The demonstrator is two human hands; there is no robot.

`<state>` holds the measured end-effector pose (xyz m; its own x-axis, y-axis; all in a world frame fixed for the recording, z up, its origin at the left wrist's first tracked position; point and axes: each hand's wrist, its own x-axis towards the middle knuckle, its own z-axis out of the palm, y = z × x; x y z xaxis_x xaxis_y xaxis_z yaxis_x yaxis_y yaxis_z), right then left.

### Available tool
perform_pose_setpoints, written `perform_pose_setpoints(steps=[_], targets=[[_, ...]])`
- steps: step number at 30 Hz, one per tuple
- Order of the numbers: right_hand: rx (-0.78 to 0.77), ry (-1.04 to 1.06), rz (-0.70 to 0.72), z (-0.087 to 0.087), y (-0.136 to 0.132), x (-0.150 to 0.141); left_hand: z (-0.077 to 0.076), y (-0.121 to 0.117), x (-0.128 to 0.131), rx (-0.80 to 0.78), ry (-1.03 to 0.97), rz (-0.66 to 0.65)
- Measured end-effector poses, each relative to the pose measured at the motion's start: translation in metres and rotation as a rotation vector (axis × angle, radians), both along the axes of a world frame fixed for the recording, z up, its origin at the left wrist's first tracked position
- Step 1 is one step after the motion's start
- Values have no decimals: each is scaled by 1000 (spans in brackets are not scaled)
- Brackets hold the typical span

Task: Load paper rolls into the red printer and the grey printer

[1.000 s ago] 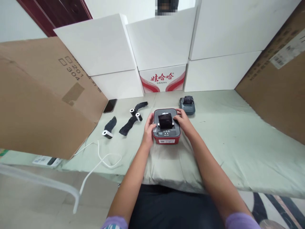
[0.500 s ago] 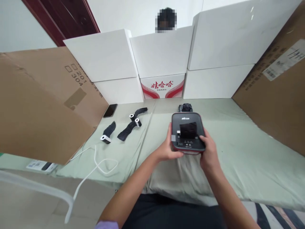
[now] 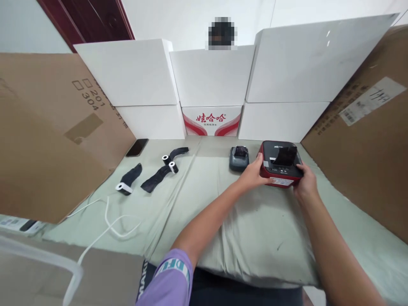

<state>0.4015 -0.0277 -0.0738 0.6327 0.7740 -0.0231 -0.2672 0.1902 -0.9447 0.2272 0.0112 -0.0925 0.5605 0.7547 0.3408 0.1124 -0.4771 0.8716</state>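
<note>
A black-topped, red-sided label printer point(image 3: 269, 175) is held at the table's right rear, a dark strip of paper sticking up from its slot. My left hand point(image 3: 255, 173) grips its left side, thumb near the top edge and fingers under the front. My right hand point(image 3: 306, 180) is closed on the right side, with the thumb over the top corner. Whether its base touches the cloth I cannot tell. Just left of it sits a smaller dark label printer point(image 3: 239, 162), also with a dark strip in its slot.
Several partly unrolled black label rolls point(image 3: 126, 187) lie on the green tablecloth point(image 3: 197, 195) at left. Behind them is a phone point(image 3: 137, 147). A white cable point(image 3: 108, 225) loops at front left. White boxes point(image 3: 210, 121) and brown cardboard point(image 3: 47, 140) wall the table; a person's head shows beyond.
Both hands have carried the larger printer to the right and farther back. The smaller printer, partly hidden behind it before, now shows fully. My view has shifted slightly right.
</note>
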Motion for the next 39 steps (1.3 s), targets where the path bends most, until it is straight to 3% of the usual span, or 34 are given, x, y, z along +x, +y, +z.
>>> perform_pose_setpoints(steps=[5,9,11,14,15,17,20,23,25,28,32,39], targets=[[8,93,-10,-14,20,-3,-15,10,-1,-33,4,35],[-97,78,-76,-10,22,-5,-14,13,-1,-57,22,52],[-71,-102,-201,-1,10,-13,-9,13,-7,-79,47,47],[115,-559,-470,18,-21,-44,-1,10,-32,-109,77,44],[180,-687,-485,23,-31,-60,0,9,-46,-120,95,55],[240,-815,-323,24,-41,-93,-1,5,-79,-147,162,121],[174,-864,-91,6,-26,-139,-11,-3,-133,-130,192,374],[-49,-907,-68,-23,13,-165,-25,-9,-175,-91,84,594],[-200,-892,-50,-36,38,-171,-31,-10,-190,-96,3,641],[-343,-888,-86,-42,56,-172,-35,-8,-195,-92,-52,687],[-307,-942,-83,-34,39,-185,-35,-3,-192,-73,-16,713],[-143,-939,153,-35,-27,-243,-34,5,-200,-108,-11,727]])
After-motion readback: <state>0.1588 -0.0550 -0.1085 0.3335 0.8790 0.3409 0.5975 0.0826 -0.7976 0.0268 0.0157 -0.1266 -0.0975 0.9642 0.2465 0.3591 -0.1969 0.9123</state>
